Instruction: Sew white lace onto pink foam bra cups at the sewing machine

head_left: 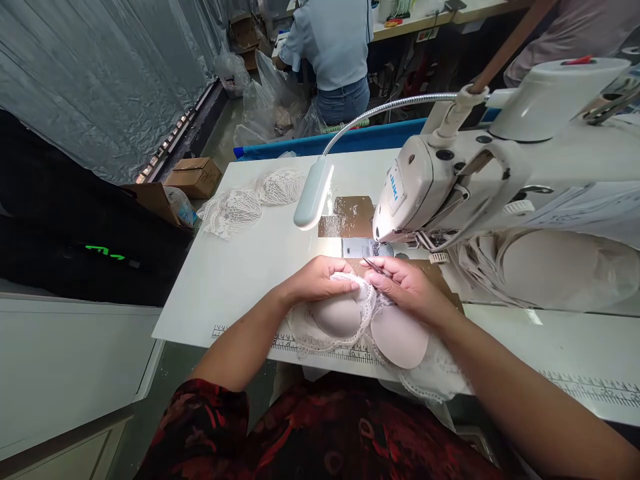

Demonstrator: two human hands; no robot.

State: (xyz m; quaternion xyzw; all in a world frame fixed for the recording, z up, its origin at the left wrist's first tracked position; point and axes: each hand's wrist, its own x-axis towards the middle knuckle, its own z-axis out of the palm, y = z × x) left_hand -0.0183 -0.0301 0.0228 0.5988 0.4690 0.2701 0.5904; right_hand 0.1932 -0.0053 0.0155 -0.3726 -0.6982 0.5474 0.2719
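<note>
A white lace bra [338,316] with smooth padded cups lies at the table's front edge, its lower right part hanging over. My left hand [327,279] is closed on the lace edge of the left cup, thumb on top. Close beside it, my right hand [400,283] pinches a slim, dark, pointed metal tool [376,267], tweezers or thread snips; I cannot tell which. The tool's tip points left, just in front of the needle area of a white sewing machine [415,187]. My right fingers are also by the lace between the cups.
A lamp [314,193] on a bendable neck hangs over the white table [200,293]. Lace cups [235,212] lie at the back left. White straps and a pale cup in plastic [547,267] sit under the machine arm. Beyond the table sits a person in light blue [340,43].
</note>
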